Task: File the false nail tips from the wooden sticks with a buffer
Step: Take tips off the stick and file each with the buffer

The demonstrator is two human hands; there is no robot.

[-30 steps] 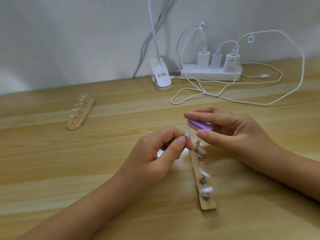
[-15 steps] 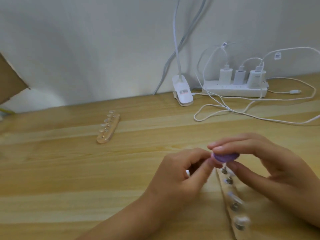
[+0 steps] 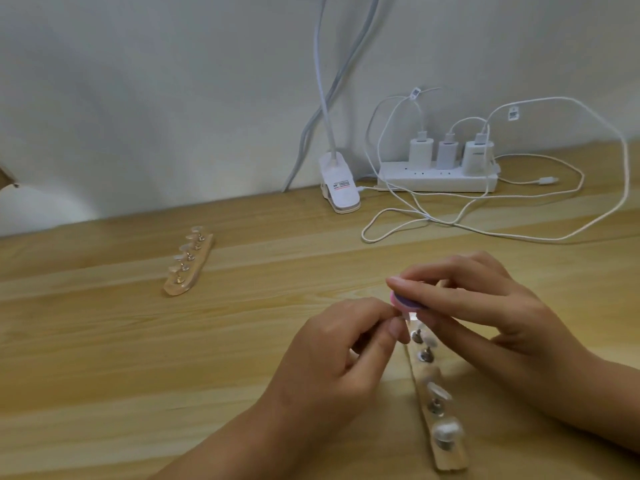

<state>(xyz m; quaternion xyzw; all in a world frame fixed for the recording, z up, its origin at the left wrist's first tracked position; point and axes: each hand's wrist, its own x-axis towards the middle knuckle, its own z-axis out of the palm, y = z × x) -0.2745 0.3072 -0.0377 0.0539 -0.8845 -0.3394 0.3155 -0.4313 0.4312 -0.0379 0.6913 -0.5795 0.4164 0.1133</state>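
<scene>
Buffer (image 3: 407, 304) between both hands, open desk (image 3: 104, 358) leftward

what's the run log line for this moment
step: filing | right hand: holds buffer | left hand: pinches nail tip | near stick: beneath

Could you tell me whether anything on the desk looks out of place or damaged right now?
Nothing stands out. The spare stick of nail tips lies flat, apart from the work, and the charger cables sprawl loosely behind the hands without touching them.
</scene>
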